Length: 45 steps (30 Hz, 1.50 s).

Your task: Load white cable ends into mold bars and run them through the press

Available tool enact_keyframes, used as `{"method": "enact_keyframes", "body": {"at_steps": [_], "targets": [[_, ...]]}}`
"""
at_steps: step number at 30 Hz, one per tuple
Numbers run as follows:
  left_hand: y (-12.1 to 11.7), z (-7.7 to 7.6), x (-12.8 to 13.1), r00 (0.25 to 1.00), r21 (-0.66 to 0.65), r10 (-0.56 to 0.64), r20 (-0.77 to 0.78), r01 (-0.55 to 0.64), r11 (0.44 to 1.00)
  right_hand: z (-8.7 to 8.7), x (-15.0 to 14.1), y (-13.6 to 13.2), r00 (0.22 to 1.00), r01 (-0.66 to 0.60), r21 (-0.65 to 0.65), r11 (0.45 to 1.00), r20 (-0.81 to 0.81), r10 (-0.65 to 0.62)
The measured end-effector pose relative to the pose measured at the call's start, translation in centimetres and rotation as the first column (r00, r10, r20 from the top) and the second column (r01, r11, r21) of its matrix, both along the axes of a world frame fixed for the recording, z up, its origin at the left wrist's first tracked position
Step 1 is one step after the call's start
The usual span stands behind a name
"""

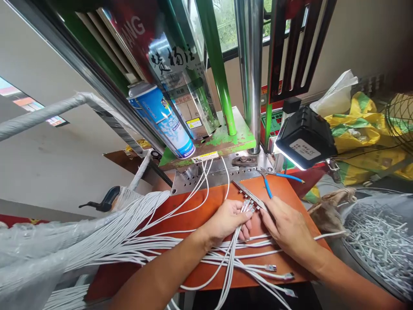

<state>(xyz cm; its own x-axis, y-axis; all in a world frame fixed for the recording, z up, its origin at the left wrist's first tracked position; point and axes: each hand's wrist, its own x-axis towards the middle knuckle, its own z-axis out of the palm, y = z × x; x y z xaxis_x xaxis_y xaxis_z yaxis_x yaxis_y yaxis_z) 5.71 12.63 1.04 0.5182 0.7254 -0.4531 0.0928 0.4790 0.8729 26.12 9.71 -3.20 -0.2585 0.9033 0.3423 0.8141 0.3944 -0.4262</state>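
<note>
The picture is bright. Day light comes in at the window (pixel 226 26), and a black lamp (pixel 305 137) glows white along its edge. The steel post (pixel 253 64) has a shiny streak. The left hand (pixel 226 221) and right hand (pixel 290 228) look clear. Things bend near the picture's edges. It is dark under the orange table (pixel 284 198).

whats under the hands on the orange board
Under the left hand and right hand run white cables with small metal plugs, on the orange board beside a steel strip. The palms hide the cable ends and board directly beneath.
</note>
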Motion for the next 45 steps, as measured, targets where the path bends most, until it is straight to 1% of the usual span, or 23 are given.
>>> {"method": "enact_keyframes", "body": {"at_steps": [2,5,9,12,18,23,26,27,28,29,30,31,32,35,38,41,43,45], "targets": [[0.1,0.2,0.2,0.999,-0.01,-0.032,-0.028,0.031,0.999,0.1,0.0,0.0,1.0,-0.023,-0.036,0.999,-0.007,0.023],[0.0,0.1,0.3,0.997,0.006,-0.035,-0.075,0.035,0.999,0.3,0.1,-0.1,0.999,-0.044,-0.055,0.998,-0.03,0.042],[0.0,-0.3,0.3,0.997,0.008,-0.024,-0.068,0.024,1.0,0.5,0.1,-0.2,0.999,-0.022,-0.032,0.999,-0.039,0.021],[0.0,-0.4,0.2,0.997,0.013,-0.015,-0.071,0.016,1.0,0.5,0.1,-0.2,0.999,-0.037,-0.019,0.999,-0.022,0.037],[-0.5,0.0,0.5,0.997,0.077,0.011,-0.074,-0.006,0.997,0.4,0.1,-0.2,0.996,-0.081,-0.013,0.997,-0.033,0.081],[-0.7,0.1,0.9,0.988,0.147,0.045,-0.148,-0.023,0.989,0.3,0.0,-0.2,0.99,-0.143,-0.002,0.99,-0.013,0.143],[-0.3,0.0,0.8,0.991,0.129,-0.03,-0.13,0.047,0.99,0.4,0.0,-0.2,0.994,-0.101,-0.025,0.995,-0.051,0.1],[-0.1,-0.1,0.6,0.99,0.159,-0.025,-0.135,0.046,0.986,0.5,0.1,-0.2,0.994,-0.077,-0.035,0.996,-0.078,0.074],[0.1,-0.2,0.4,0.988,0.22,0.014,-0.153,0.02,0.975,0.6,0.1,-0.2,0.993,-0.055,-0.045,0.997,-0.106,0.05],[0.3,-0.3,0.1,0.981,0.3,0.083,-0.178,-0.026,0.954,0.8,0.2,-0.2,0.991,-0.035,-0.051,0.998,-0.132,0.028],[0.4,-0.3,-0.1,0.966,0.377,0.164,-0.198,-0.079,0.923,0.9,0.3,-0.1,0.988,-0.02,-0.053,0.998,-0.151,0.012],[0.5,-0.4,-0.3,0.952,0.423,0.22,-0.213,-0.113,0.899,0.9,0.4,-0.1,0.987,-0.01,-0.052,0.999,-0.163,0.002],[0.5,-0.5,-0.4,0.946,0.429,0.235,-0.223,-0.122,0.895,0.9,0.4,-0.1,0.986,-0.007,-0.047,0.999,-0.168,-0.001],[0.3,-0.6,-0.4,0.96,0.315,0.154,-0.234,-0.075,0.946,0.8,0.5,0.0,0.986,-0.033,-0.023,0.999,-0.161,0.029],[0.2,-0.5,-0.2,0.97,0.241,0.113,-0.216,-0.059,0.969,0.8,0.5,0.1,0.987,-0.071,-0.001,0.997,-0.144,0.071],[0.4,-0.3,-0.1,0.965,0.252,0.119,-0.233,-0.059,0.966,0.9,0.4,0.0,0.986,-0.106,0.036,0.994,-0.124,0.109],[0.7,-0.3,-0.2,0.961,0.298,0.118,-0.251,-0.039,0.954,0.9,0.2,-0.1,0.991,-0.111,0.085,0.99,-0.072,0.117],[0.8,-0.3,-0.2,0.956,0.341,0.113,-0.271,-0.015,0.94,0.9,0.1,-0.3,0.995,-0.098,0.138,0.986,-0.004,0.099]]}}
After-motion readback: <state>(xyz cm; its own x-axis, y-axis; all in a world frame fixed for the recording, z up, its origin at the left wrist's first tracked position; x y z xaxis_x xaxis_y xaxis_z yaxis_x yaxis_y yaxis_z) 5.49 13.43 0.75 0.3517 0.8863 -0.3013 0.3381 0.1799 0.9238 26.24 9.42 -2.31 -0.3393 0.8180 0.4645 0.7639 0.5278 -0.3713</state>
